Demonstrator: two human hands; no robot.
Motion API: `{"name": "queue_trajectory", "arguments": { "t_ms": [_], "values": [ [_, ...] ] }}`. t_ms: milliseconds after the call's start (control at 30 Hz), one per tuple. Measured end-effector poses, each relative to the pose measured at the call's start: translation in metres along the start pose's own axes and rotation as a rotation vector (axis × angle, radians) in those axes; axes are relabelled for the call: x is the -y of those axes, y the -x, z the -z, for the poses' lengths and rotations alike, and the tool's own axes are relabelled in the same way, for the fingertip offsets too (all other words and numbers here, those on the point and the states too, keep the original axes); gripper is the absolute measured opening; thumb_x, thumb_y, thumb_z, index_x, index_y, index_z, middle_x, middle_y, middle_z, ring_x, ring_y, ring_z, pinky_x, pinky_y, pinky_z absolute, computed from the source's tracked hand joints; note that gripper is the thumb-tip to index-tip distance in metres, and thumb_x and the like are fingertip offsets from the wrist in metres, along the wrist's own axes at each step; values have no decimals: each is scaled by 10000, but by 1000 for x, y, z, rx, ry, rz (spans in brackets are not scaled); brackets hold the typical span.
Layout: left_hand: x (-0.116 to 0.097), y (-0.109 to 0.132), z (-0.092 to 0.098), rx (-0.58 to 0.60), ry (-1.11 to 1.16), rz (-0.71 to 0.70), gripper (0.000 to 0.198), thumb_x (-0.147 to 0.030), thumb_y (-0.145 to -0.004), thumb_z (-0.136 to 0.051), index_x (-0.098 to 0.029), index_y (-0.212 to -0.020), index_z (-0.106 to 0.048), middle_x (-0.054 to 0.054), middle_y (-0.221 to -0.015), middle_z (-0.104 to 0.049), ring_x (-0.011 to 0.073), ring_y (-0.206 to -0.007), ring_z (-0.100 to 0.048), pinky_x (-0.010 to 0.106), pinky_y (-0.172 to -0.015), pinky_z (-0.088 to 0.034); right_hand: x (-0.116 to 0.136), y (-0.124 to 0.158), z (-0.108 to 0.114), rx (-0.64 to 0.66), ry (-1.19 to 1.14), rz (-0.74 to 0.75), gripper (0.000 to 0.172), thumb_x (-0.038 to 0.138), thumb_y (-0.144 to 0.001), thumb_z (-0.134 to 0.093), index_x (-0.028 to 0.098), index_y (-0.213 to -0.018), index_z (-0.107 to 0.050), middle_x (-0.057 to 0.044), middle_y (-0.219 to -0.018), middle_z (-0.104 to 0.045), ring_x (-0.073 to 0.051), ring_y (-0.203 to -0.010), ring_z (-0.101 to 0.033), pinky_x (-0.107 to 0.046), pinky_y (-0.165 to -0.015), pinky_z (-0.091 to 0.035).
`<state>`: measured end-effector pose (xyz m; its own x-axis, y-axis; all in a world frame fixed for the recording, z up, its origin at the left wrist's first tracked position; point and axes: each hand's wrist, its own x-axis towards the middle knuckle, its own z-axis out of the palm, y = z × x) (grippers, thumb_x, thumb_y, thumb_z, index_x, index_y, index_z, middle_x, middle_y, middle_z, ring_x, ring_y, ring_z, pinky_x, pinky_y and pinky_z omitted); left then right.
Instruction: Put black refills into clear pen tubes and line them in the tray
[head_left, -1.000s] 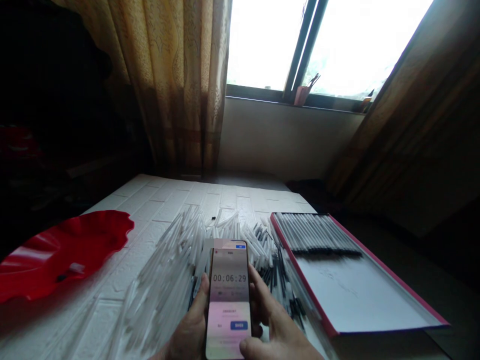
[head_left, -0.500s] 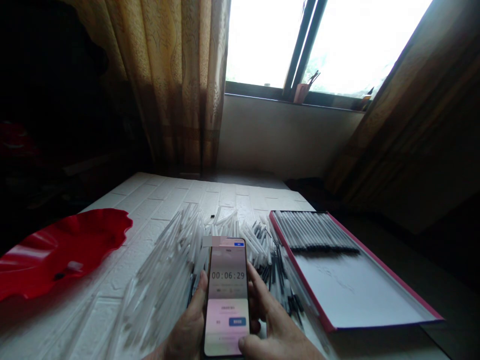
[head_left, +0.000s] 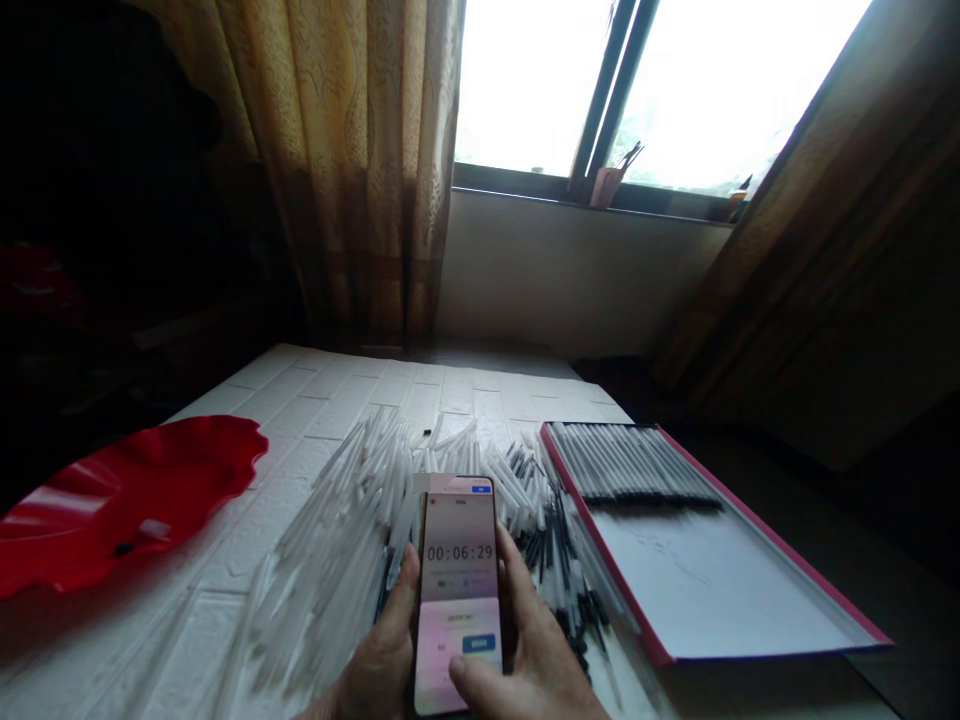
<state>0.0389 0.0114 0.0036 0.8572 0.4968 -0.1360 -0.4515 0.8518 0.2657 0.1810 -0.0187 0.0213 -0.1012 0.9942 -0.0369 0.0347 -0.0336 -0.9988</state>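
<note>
A smartphone (head_left: 460, 575) is held upright between both hands at the bottom middle, its lit screen reading 00:06:29 above a pale pop-up with a blue button. My left hand (head_left: 382, 645) grips the phone's left edge, thumb along the side. Around the right edge wraps my right hand (head_left: 529, 640), with its thumb over the lower screen near the blue button. Beyond and left of the phone lies a heap of clear plastic pen barrels (head_left: 330, 560). Dark pen parts (head_left: 559, 560), black and thin, are scattered to the right of the phone.
A shallow pink-edged box (head_left: 720, 590) on the right holds a row of clear pens with black ends (head_left: 630, 465). At left sits a red wavy-rimmed bowl (head_left: 150, 480) with small pieces inside. The table (head_left: 330, 390) has a white brick-pattern cover. Curtains and a window stand behind.
My right thumb has moved up and left over the lower part of the phone screen. The phone has shifted very slightly to the right in view, and the displayed time is the same.
</note>
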Motion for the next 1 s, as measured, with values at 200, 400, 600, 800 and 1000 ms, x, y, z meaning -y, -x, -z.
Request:
{"name": "queue_trajectory", "arguments": {
  "t_ms": [200,400,600,800,1000],
  "values": [
    [0,-3,10,-25,-16,-13,762,-709,-909,-376,-127,-1362,-568,169,-1186,-704,334,-1179,-607,428,-1029,-411,-7,0,-3,-50,17,12,1051,134,-649,-672,239,-1545,-132,-66,-1068,-715,-242,-877,-696,-369,-818,-548],
    [0,-7,28,-2,-45,-12,838,-757,-813,-509,-139,-1378,-551,167,-1223,-687,357,-1201,-585,451,-1048,-393,-6,-1,-5,-92,44,18,1026,147,-646,-687,244,-1535,-183,-61,-1067,-718,-248,-890,-694,-358,-799,-556],
    [2,-7,27,-9,-41,-12,854,-774,-838,-431,-117,-1369,-555,179,-1207,-688,357,-1179,-600,455,-1032,-408,-2,-1,-6,-70,22,5,1040,130,-634,-621,217,-1543,-122,-68,-1099,-709,-232,-850,-697,-351,-779,-556],
    [1,-7,21,0,-45,22,845,-778,-847,-397,-112,-1328,-591,182,-1121,-717,358,-1104,-640,444,-949,-460,8,0,-4,13,-136,-17,1051,89,-582,-545,205,-1540,-129,-78,-1189,-652,-203,-885,-677,-309,-768,-535],
    [0,-10,19,-18,-44,73,913,-839,-781,-416,-110,-1292,-617,181,-1023,-741,345,-964,-690,394,-797,-509,13,3,0,38,-208,-93,1038,62,-573,-536,230,-1532,-178,-78,-1230,-617,-172,-828,-661,-254,-673,-508]
  ]
}}
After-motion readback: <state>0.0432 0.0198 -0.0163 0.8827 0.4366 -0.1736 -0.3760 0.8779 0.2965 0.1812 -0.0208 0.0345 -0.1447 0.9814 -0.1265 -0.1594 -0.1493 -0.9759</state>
